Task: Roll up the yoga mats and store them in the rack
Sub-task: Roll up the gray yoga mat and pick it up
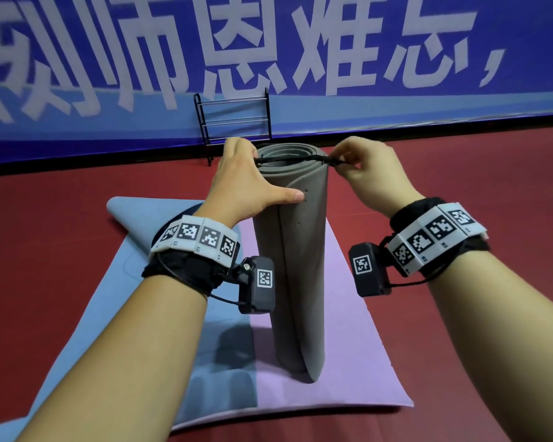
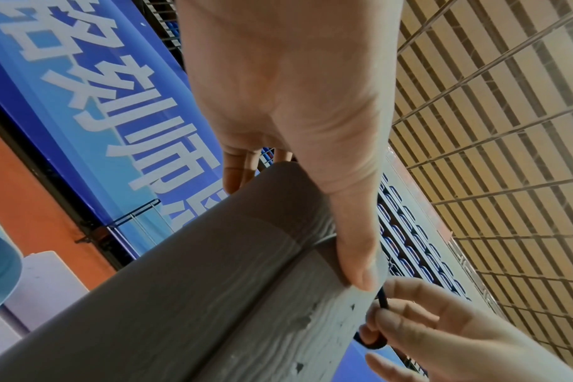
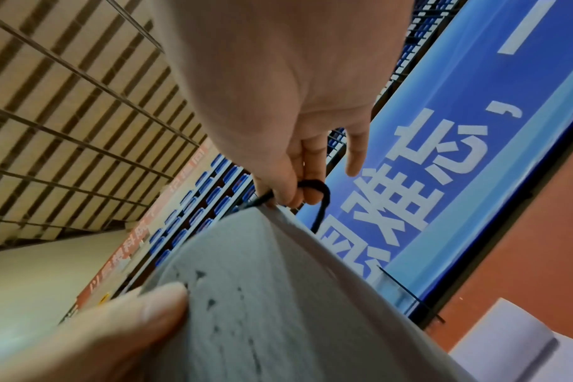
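The grey rolled mat (image 1: pixel 296 256) stood upright on the purple mat (image 1: pixel 348 362), which lay flat on the floor beside a blue mat (image 1: pixel 93 298). The left hand (image 1: pixel 243 183) wrapped round its top, thumb pressing the seam. The right hand (image 1: pixel 369 169) pinched a black elastic band (image 1: pixel 296 160) stretched across the mat's top, its far end apparently hooked under the left fingers. Securing the roll was in hand; next, the band needed working down over the end, then the roll carrying to the rack (image 1: pixel 233 118) by the banner.

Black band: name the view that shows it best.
Head view: the black band shows stretched across the top of the grey roll between both hands. The right wrist view shows only its loop at the right hand; the left wrist view shows a short piece.
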